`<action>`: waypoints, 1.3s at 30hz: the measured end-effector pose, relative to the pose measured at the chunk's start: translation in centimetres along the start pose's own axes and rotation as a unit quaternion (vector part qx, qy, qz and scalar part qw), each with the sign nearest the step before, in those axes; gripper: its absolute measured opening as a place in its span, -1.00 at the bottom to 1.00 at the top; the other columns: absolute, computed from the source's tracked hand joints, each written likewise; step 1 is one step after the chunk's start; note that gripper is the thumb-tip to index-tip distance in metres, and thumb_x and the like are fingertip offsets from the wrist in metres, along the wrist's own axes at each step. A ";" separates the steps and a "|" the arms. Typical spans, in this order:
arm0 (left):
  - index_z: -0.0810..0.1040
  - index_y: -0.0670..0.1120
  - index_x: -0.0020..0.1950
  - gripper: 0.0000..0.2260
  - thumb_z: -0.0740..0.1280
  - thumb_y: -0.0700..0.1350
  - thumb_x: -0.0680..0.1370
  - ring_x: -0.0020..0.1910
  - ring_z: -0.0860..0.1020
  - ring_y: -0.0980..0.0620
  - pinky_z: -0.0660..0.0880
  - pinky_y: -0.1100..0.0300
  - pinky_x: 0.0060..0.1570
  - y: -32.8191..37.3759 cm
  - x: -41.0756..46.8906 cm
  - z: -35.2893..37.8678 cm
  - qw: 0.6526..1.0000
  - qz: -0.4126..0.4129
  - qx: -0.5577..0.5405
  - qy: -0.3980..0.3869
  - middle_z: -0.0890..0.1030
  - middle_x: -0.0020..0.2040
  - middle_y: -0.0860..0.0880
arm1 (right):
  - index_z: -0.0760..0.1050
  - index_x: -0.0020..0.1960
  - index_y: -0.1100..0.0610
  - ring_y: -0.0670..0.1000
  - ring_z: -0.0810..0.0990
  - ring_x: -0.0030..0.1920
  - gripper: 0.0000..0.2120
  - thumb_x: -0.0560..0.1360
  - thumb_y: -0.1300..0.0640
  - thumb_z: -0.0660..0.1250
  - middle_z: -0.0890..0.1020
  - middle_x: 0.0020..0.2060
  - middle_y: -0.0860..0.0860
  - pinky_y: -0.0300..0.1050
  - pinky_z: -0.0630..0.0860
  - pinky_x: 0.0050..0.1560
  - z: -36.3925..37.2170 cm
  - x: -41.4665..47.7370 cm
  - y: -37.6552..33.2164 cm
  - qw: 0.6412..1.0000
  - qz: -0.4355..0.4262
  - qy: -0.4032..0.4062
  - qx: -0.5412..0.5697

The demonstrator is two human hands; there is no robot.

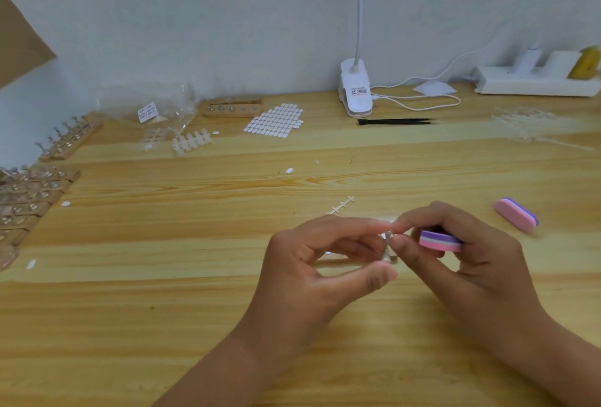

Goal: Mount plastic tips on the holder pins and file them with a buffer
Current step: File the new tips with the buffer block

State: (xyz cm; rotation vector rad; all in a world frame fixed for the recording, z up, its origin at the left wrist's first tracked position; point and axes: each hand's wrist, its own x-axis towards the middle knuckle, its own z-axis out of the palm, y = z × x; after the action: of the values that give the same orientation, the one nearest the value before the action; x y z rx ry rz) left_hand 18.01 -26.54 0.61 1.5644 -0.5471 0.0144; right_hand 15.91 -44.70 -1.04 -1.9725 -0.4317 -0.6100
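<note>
Buffer [440,241], pink-white-purple layers, near clear holder pin [386,252]

place: craft desk | wooden table [162,309], clip lamp [356,91], power strip [533,81]

of the person only two hands and two forearms show. the left hand [312,263] and the right hand [471,254] are bare. the left forearm [227,364] and the right forearm [559,351] are also bare, up to the edge of the view. the fingers are rather slim, with short trimmed nails; the nail on the left thumb [377,278] shows most clearly. fine creases cross the knuckles.
</note>
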 end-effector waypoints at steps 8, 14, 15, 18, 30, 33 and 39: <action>0.69 -0.01 0.02 -0.73 0.58 -0.16 0.34 -0.04 0.66 -0.02 0.55 0.25 -0.04 0.0 -0.2 0.0 0.999 0.019 0.029 0.021 0.71 -0.04 0.03 | 0.55 0.07 -0.04 -0.12 0.53 -0.18 -0.82 0.58 0.02 0.19 0.58 -0.16 -0.20 -0.41 0.41 -0.10 -0.3 -0.2 -0.2 0.996 0.026 -0.042 0.068; 0.69 -0.01 -0.07 -0.77 0.59 -0.15 0.32 -0.10 0.67 0.00 0.56 0.20 -0.02 0.0 -0.3 0.0 0.999 0.003 0.040 0.037 0.71 -0.13 0.02 | 0.44 0.38 0.00 0.00 0.59 0.17 -0.67 0.63 0.08 0.16 0.60 0.10 -0.13 -0.31 0.45 0.19 -0.4 -0.1 0.4 0.998 0.013 -0.051 0.028; 0.69 0.00 -0.07 -0.78 0.58 -0.13 0.31 -0.10 0.67 0.00 0.56 0.19 -0.02 0.1 -0.3 0.0 0.998 0.005 0.049 0.041 0.71 -0.13 0.03 | 0.44 0.38 -0.02 -0.02 0.60 0.22 -0.67 0.63 0.08 0.19 0.62 0.14 -0.15 -0.32 0.45 0.22 -0.3 -0.2 0.4 0.998 0.008 -0.049 0.033; 0.70 0.05 -0.06 -0.77 0.57 -0.12 0.32 -0.10 0.67 0.03 0.53 0.27 -0.03 0.4 -0.2 0.1 0.996 0.020 0.074 0.049 0.71 -0.13 0.08 | 0.45 0.29 -0.05 -0.12 0.59 0.27 -0.72 0.60 0.12 0.26 0.62 0.22 -0.17 -0.40 0.43 0.20 -0.1 -0.4 0.2 0.998 -0.024 -0.047 0.034; 0.70 0.06 -0.07 -0.77 0.59 -0.12 0.31 -0.07 0.68 0.03 0.58 0.15 -0.01 0.2 -0.1 -0.3 0.994 0.007 0.095 0.052 0.71 -0.11 0.10 | 0.58 0.15 0.20 -0.37 0.50 0.00 -0.78 0.52 0.31 0.42 0.62 0.03 0.01 -0.58 0.33 -0.02 -0.2 0.4 0.8 0.993 -0.090 0.012 -0.075; 0.70 0.06 -0.07 -0.75 0.59 -0.14 0.30 -0.08 0.67 0.05 0.56 0.17 -0.02 0.3 0.0 -0.1 0.992 0.016 0.115 0.052 0.70 -0.12 0.11 | 0.56 0.18 0.18 -0.32 0.55 0.05 -0.78 0.53 0.27 0.37 0.63 0.06 0.02 -0.50 0.40 0.06 -0.1 0.3 0.4 0.989 -0.130 0.026 -0.066; 0.69 0.01 -0.14 -0.79 0.59 -0.17 0.28 -0.11 0.67 0.04 0.56 0.09 -0.04 0.3 -0.2 -0.2 0.990 0.008 0.126 0.055 0.69 -0.16 0.07 | 0.57 0.19 0.18 -0.12 0.62 0.10 -0.77 0.54 0.24 0.34 0.64 0.06 0.02 -0.34 0.47 0.17 -0.8 0.8 1.0 0.987 -0.130 0.011 -0.098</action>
State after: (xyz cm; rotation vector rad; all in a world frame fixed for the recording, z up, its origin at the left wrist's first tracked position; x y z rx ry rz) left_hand 17.79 -26.31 0.85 1.7935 -0.4847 0.1882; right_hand 16.91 -45.82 -0.93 -2.1096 -0.6432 -0.8673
